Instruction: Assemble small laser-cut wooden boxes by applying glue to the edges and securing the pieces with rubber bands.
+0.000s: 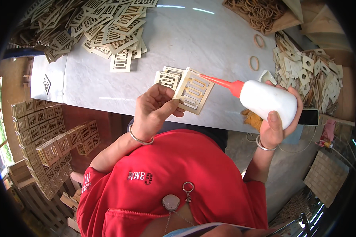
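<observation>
My left hand (159, 103) pinches the lower left edge of a pale wooden fretwork panel (194, 91), held tilted above the table. In my right hand (279, 126) lies a white squeeze glue bottle (268, 102), tipped to the left. Its red nozzle (223, 83) reaches the panel's upper edge, and the tip appears to touch there. Just behind the held panel, more fretwork pieces (167, 80) stand on the table, partly hidden by it. Whether glue is coming out is too small to see.
A heap of cut-out panels (120, 33) covers the table's far left. Wooden rings (261, 15) fill a box at far right, with two loose rings nearby. Small square pieces (304, 69) are piled at right, near a phone (309, 117). Assembled fretwork boxes (39, 130) are stacked at left.
</observation>
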{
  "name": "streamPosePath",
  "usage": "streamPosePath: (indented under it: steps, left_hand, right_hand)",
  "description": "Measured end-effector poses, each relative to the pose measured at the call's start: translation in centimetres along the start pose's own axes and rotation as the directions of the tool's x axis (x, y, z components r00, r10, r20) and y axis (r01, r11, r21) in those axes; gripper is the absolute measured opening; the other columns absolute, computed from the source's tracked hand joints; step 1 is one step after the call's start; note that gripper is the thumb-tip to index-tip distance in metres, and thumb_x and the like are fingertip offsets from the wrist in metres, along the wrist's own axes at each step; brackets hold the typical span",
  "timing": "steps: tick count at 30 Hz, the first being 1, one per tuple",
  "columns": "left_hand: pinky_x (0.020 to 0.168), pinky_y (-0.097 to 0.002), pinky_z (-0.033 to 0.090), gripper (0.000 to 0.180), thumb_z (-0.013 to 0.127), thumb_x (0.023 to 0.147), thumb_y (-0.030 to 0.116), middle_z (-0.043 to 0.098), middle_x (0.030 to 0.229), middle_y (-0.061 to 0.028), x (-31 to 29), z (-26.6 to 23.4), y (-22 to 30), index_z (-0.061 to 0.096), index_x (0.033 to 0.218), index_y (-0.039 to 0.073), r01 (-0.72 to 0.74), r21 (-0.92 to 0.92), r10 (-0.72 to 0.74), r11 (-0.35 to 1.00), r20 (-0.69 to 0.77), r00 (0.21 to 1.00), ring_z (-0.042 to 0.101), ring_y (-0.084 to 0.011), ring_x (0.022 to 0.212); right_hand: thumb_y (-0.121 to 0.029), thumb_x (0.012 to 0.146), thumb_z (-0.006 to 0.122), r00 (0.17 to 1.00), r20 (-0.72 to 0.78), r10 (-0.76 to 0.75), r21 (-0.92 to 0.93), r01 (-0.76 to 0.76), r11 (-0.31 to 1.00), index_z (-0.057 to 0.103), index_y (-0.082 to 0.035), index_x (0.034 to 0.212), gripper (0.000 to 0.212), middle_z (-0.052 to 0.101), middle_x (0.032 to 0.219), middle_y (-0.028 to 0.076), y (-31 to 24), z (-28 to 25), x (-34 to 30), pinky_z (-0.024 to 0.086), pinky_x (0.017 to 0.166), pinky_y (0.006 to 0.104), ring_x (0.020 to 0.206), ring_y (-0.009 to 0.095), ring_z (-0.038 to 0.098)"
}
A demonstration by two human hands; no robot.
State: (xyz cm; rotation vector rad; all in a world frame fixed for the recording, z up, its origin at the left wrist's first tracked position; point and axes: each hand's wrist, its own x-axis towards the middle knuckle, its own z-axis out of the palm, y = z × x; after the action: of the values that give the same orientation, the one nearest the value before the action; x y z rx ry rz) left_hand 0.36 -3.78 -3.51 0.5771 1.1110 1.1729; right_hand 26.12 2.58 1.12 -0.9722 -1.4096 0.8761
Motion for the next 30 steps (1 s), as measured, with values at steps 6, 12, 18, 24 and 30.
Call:
streamPosePath:
  steps: [6,12,18,24,30]
  left_hand:
    - [0.068,-0.0286,0.057,0.011,0.054,0.085,-0.004,0.063,0.089,-0.0140,-0.2,-0.1,0.4,0.052,0.095,-0.006,0.028,-0.039,-0.029,0.999,-0.018,0.999,0.066,-0.0198,0.076]
    - [0.066,-0.0298,0.057,0.009,0.055,0.085,0.000,0.063,0.086,-0.0138,-0.2,-0.4,0.4,0.053,0.094,-0.004,0.103,-0.132,-0.104,0.986,0.000,0.995,0.066,-0.0211,0.074]
    - [0.065,-0.0309,0.057,0.008,0.055,0.084,-0.001,0.063,0.085,-0.0133,-0.1,-0.6,0.2,0.054,0.092,-0.001,0.164,-0.248,-0.162,0.955,0.028,0.986,0.066,-0.0219,0.073]
    - [0.065,-0.0305,0.057,0.007,0.054,0.085,-0.001,0.063,0.085,-0.0129,0.1,-0.5,0.2,0.054,0.091,0.001,0.196,-0.287,-0.190,0.938,0.047,0.981,0.066,-0.0219,0.074]
    - [0.066,-0.0296,0.057,0.007,0.053,0.086,-0.001,0.063,0.087,-0.0125,0.2,-0.6,0.3,0.054,0.092,0.002,0.217,-0.311,-0.207,0.925,0.065,0.976,0.066,-0.0216,0.075]
  right_hand:
    - [-0.020,0.072,0.063,0.999,-0.036,0.016,0.005,-0.016,1.000,0.036,0.005,0.127,0.066,0.053,0.111,0.025,-0.1,-1.1,-0.5,0.043,0.092,0.0515,0.104,0.042,0.055]
    - [-0.024,0.074,0.063,0.994,-0.089,0.057,0.063,-0.052,0.997,0.037,0.005,0.128,0.066,0.053,0.112,0.024,0.4,-1.7,-0.9,0.040,0.096,0.0507,0.107,0.042,0.053]
    - [-0.024,0.076,0.062,0.978,-0.122,0.167,0.229,-0.135,0.964,0.037,0.004,0.130,0.065,0.053,0.115,0.023,1.6,-2.5,-1.4,0.034,0.101,0.0505,0.111,0.040,0.051]
    - [-0.024,0.077,0.061,0.974,-0.130,0.184,0.274,-0.143,0.951,0.037,0.003,0.130,0.065,0.052,0.116,0.023,2.3,-2.8,-1.4,0.034,0.101,0.0500,0.113,0.039,0.049]
    - [-0.024,0.077,0.061,0.969,-0.145,0.201,0.280,-0.155,0.947,0.037,0.003,0.130,0.065,0.052,0.116,0.023,2.7,-3.0,-1.3,0.034,0.101,0.0502,0.114,0.040,0.049]
